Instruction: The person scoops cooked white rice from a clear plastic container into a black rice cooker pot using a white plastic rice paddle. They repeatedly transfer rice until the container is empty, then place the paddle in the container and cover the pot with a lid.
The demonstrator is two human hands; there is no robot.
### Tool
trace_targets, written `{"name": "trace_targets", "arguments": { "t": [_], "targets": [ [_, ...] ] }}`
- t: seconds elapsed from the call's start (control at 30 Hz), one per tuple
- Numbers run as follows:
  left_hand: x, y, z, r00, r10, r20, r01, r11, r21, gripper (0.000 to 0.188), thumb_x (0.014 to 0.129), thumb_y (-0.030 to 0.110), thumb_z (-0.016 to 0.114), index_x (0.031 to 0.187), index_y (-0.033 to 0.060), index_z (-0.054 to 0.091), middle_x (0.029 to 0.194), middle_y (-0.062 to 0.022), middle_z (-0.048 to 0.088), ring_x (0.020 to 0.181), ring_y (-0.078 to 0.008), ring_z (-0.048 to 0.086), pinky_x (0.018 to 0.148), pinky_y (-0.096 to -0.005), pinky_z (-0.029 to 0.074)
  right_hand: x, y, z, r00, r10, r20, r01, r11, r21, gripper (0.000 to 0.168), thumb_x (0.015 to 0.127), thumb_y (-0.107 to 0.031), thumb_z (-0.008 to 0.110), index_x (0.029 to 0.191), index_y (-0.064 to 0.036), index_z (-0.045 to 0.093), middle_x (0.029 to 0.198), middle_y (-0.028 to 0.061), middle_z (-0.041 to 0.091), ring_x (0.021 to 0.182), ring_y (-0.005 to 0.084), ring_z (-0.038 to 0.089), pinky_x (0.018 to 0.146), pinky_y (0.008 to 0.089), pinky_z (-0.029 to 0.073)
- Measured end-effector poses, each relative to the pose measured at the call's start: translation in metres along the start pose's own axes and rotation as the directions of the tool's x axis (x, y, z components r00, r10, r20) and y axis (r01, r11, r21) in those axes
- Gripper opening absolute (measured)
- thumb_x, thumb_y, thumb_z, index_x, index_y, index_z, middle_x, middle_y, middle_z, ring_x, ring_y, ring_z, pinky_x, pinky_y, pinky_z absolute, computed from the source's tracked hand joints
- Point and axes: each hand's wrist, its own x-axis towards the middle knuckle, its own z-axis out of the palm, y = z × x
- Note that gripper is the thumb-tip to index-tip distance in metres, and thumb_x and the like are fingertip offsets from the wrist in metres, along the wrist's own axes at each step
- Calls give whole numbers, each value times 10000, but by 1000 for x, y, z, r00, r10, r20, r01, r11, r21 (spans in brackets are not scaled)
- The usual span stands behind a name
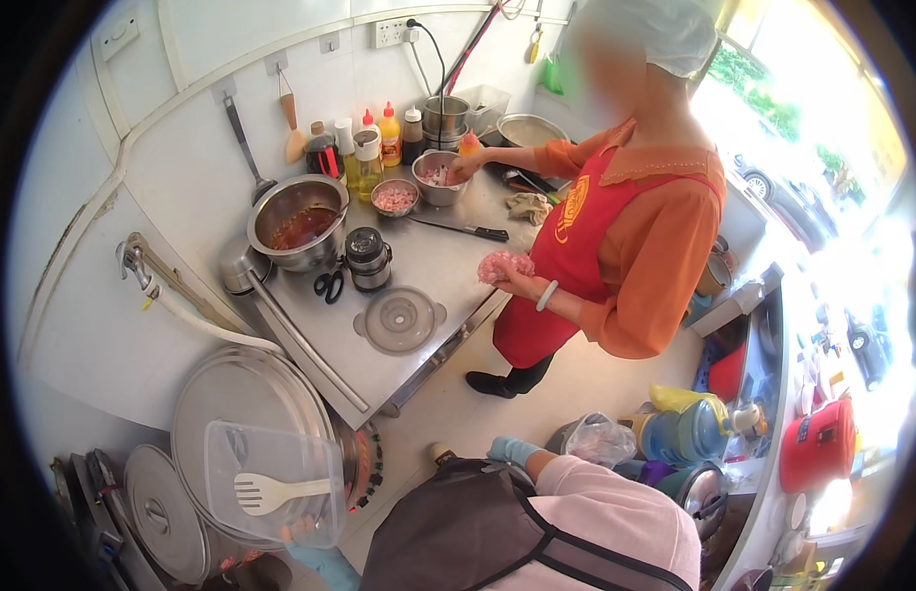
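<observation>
At the lower left, my left hand (321,565), in a light blue glove, grips the edge of a clear plastic container (280,451). A cream slotted turner (262,493) lies in this container. Beneath the container is the wide metal lid (240,391) of a large round pot. Against the front of my dark apron (458,524) rests my right hand (515,451), also gloved in blue. Its fingers are partly hidden, so whether it holds anything is unclear.
Across the metal worktop (398,255), a co-worker in a red apron (568,251) holds minced meat (506,267), the other hand in a metal bowl (441,193). A knife (491,233), black-handled scissors (328,287), a sauce-filled basin (299,221) and a plastic lid (400,319) are there.
</observation>
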Motion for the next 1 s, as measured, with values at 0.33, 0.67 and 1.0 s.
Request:
{"name": "trace_targets", "arguments": {
  "t": [0.33, 0.67, 1.0],
  "targets": [
    [-7, 4, 6, 999, -40, 23, 38, 997, 67, 678, 743, 494, 533, 1200, 19, 372, 1174, -83, 395, 1023, -250, 433, 768, -375, 407, 7, 0, 4, 999, -2, -42, 2, 1000, -3, 372, 754, -348, 445, 856, -47, 638, 896, 179, 606, 852, 333, 570, 765, 398, 437],
    [-13, 5, 10, 995, -88, -50, 91, 994, 57, 742, 733, 511, 538, 1221, -8, 332, 1111, -101, 414, 930, -239, 451, 724, -377, 413, -1, -8, -4, 1000, -3, -29, 4, 1000, 29, 370, 761, -348, 440, 861, -56, 642, 907, 177, 606, 873, 330, 567, 778, 394, 434],
    [-14, 5, 17, 997, -32, -77, 38, 997, 73, 655, 757, 497, 521, 1156, -8, 402, 1096, -100, 438, 926, -244, 469, 716, -360, 423, 6, -3, 2, 999, 7, -49, -5, 999, 41, 380, 770, -358, 434, 845, -49, 642, 899, 187, 603, 853, 339, 568, 772, 398, 435]
  ]
}}
